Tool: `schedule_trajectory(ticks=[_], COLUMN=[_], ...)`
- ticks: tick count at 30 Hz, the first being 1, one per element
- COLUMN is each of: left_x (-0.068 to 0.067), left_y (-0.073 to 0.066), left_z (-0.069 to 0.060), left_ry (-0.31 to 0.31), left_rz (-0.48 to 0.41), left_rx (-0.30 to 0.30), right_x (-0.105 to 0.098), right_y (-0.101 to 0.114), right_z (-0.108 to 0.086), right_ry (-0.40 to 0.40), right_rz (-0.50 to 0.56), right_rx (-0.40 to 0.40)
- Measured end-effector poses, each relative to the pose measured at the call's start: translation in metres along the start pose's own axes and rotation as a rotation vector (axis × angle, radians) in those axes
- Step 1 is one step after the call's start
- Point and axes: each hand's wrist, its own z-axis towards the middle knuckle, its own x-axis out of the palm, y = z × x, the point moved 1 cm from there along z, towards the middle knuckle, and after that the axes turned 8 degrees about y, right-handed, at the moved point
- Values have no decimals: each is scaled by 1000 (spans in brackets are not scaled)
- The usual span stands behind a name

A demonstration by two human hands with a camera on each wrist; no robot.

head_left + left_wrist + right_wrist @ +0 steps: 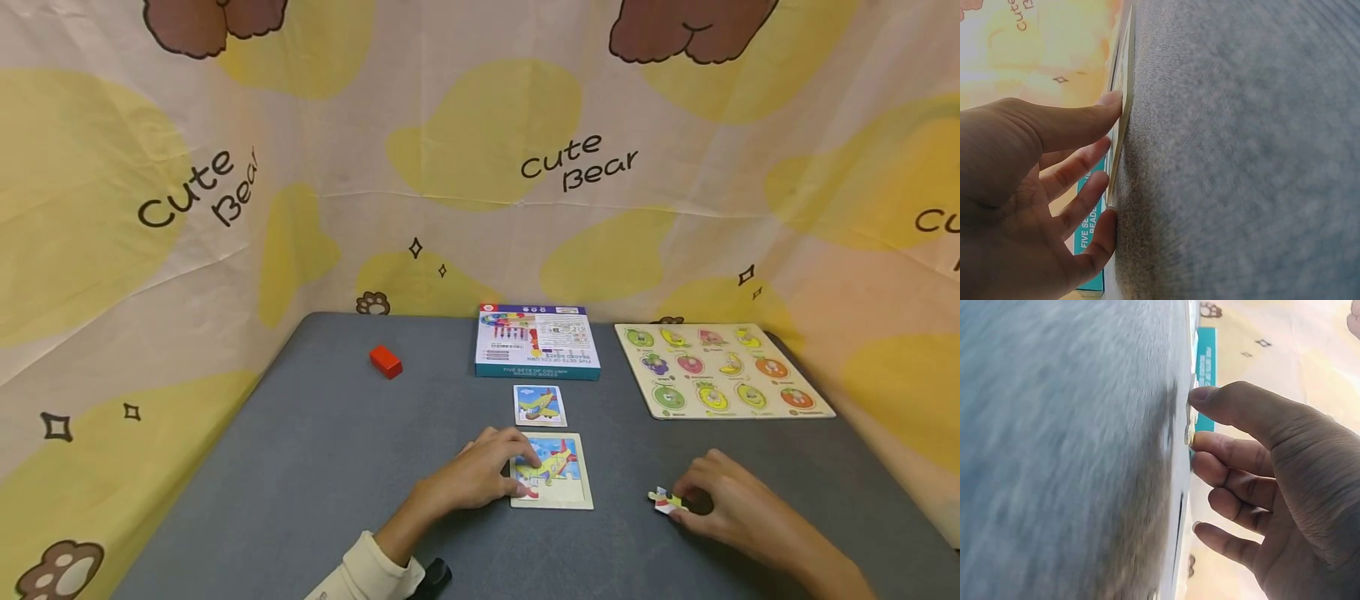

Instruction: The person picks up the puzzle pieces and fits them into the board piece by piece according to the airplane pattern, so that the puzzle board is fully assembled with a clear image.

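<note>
A wooden jigsaw puzzle tray [585, 471] with a partly assembled yellow aeroplane picture lies near the middle of the table. My left hand [483, 468] rests over its left side, with thumb and fingertips touching the surface; in the left wrist view the fingers [1088, 194] are spread and relaxed against the tray edge [1125, 112]. To the right of the tray, my right hand [723, 500] pinches a small coloured puzzle piece [663, 501] between thumb and index finger, low over the table. The other fingers [1229, 500] curl loosely. Whether more than one piece is there, I cannot tell.
A card [540, 406] with the same aeroplane lies just beyond the tray. Behind it is a teal-edged box [536, 343]. A fruit board [723, 371] lies at the back right, and a red block [386, 362] at the back left. Printed cloth surrounds the grey table [315, 433].
</note>
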Motion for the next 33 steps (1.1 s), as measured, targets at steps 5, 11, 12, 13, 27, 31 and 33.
schedule_trajectory(ticks=[5,11,12,13,27,31,33], left_x=[1,1,1,1,1,1,2], left_y=[0,1,1,1,0,0,1], left_z=[-1,-1,-1,-1,1,1,2], left_ry=[-2,-2,-3,-3,-10,-12,-13], left_rz=[-5,-8,-8,-8,-10,-8,-9], left_rx=[-7,-5,-6,-7,-6,-5,-4], right_x=[1,3,2,2,11,14,15], right_y=[9,24,27,30,61,70,74], right_z=[17,40,45,49,94,102,105], right_ry=[36,45,55,80,176,179,183], right_rz=[31,48,51,55,66,70,80], right_rx=[-47,-108,-114,-107,-144,-183,-197])
